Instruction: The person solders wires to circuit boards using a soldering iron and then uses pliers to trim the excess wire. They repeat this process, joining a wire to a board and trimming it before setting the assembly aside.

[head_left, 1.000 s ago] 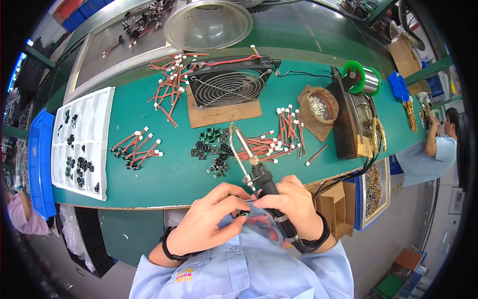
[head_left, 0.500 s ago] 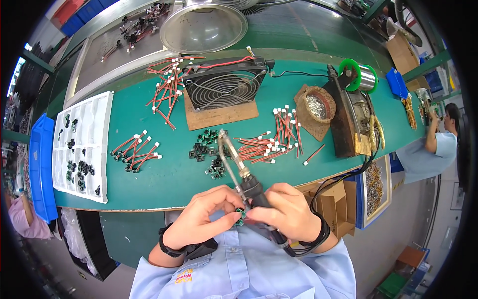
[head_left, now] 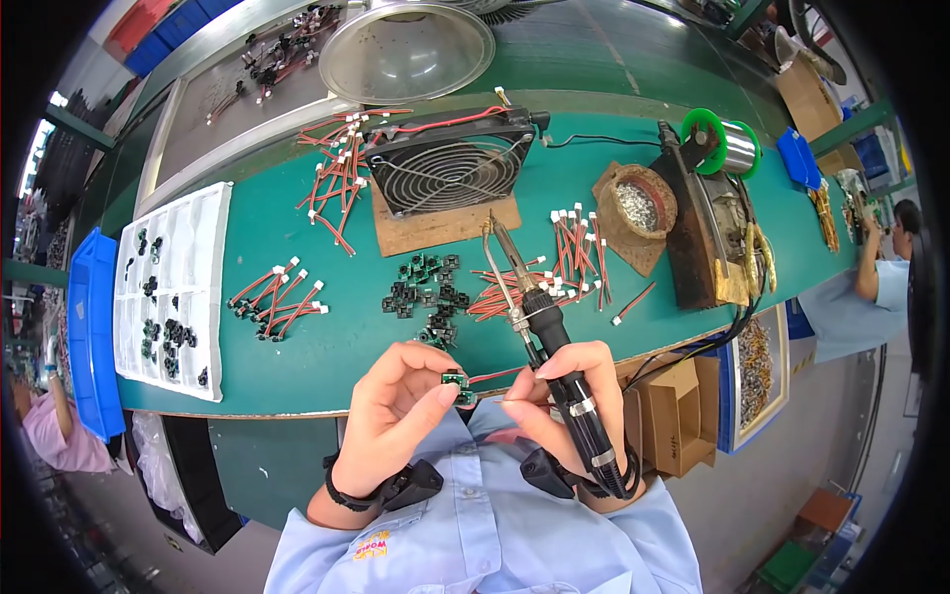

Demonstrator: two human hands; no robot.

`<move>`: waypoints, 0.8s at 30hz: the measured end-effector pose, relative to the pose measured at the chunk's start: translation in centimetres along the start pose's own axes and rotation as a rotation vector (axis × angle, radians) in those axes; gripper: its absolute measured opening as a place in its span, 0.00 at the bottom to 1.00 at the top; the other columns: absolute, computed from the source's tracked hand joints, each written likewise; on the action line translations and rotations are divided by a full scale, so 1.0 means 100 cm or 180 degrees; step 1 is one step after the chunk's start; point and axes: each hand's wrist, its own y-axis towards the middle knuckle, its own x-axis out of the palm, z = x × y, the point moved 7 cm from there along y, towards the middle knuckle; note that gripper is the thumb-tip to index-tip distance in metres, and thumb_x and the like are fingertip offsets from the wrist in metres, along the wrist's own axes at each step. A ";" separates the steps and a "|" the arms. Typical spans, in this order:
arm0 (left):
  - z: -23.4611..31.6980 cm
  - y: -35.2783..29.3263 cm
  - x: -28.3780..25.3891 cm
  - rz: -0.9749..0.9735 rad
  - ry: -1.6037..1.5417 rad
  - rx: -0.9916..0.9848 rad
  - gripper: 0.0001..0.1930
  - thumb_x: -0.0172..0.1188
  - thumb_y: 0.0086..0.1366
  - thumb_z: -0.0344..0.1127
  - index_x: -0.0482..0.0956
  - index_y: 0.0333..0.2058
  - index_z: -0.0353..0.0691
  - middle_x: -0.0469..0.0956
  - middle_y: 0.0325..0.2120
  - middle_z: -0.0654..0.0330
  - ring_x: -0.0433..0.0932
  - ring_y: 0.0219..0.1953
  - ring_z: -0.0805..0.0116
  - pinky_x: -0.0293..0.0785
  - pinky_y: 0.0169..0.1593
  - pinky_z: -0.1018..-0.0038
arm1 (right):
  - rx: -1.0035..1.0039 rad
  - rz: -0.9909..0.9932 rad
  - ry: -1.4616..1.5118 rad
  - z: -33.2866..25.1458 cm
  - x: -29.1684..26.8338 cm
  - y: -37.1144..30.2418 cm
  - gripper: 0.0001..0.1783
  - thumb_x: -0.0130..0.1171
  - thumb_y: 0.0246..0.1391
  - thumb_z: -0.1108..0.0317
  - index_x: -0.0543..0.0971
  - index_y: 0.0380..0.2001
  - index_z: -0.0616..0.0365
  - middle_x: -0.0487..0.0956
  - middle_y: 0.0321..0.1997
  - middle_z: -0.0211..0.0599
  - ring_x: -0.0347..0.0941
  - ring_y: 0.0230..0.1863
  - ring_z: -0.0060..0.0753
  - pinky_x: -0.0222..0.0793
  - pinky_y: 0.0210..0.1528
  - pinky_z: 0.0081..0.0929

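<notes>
Both hands were held close together at the near edge of the green bench (head_left: pixel 297 371): a small green board (head_left: pixel 455 380) was pinched by the left hand (head_left: pixel 396 404), while a soldering iron (head_left: pixel 547 322) was gripped by the right hand (head_left: pixel 586 391), its tip pointed away from the board. A red wire (head_left: pixel 498 375) was stretched between the hands; whether it was joined could not be told. The step was judged to be wire attachment or its checking; next, steady alignment of wire and board seemed called for. Beyond, loose boards (head_left: pixel 401 299) were heaped beside connector leads (head_left: pixel 579 247), backed by a fan (head_left: pixel 457 178); a white tray (head_left: pixel 205 257) was set leftward.
</notes>
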 end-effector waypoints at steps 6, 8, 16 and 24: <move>-0.014 0.001 0.000 -0.0620 -0.0997 -0.0374 0.10 0.53 0.62 0.25 0.67 0.42 0.33 0.71 0.38 0.58 0.73 0.41 0.73 0.71 0.43 0.76 | 0.0188 -0.0340 0.0280 -0.004 0.008 0.008 0.23 0.60 0.45 0.85 0.61 0.39 0.57 0.76 0.30 0.40 0.76 0.31 0.22 0.70 0.29 0.14; -0.013 0.003 0.002 -0.0701 -0.1227 -0.0417 0.10 0.53 0.62 0.26 0.67 0.43 0.34 0.71 0.38 0.58 0.73 0.41 0.73 0.71 0.42 0.76 | 0.0194 -0.0405 0.0339 -0.005 0.010 0.010 0.22 0.60 0.45 0.85 0.61 0.39 0.57 0.76 0.30 0.40 0.76 0.31 0.21 0.70 0.29 0.14; -0.029 0.001 0.012 -0.1269 -0.2576 -0.0967 0.10 0.50 0.66 0.33 0.66 0.44 0.36 0.70 0.40 0.57 0.71 0.42 0.69 0.68 0.43 0.73 | 0.0037 -0.0536 0.0184 -0.013 0.023 0.013 0.21 0.61 0.45 0.82 0.63 0.39 0.57 0.75 0.28 0.34 0.75 0.29 0.18 0.67 0.27 0.12; -0.035 -0.005 0.014 -0.0901 -0.2738 -0.1261 0.11 0.48 0.67 0.33 0.66 0.45 0.36 0.70 0.40 0.59 0.70 0.43 0.69 0.66 0.45 0.73 | -0.0373 -0.0412 -0.0356 -0.025 0.027 0.016 0.21 0.65 0.42 0.80 0.65 0.36 0.57 0.75 0.27 0.32 0.76 0.28 0.20 0.68 0.26 0.15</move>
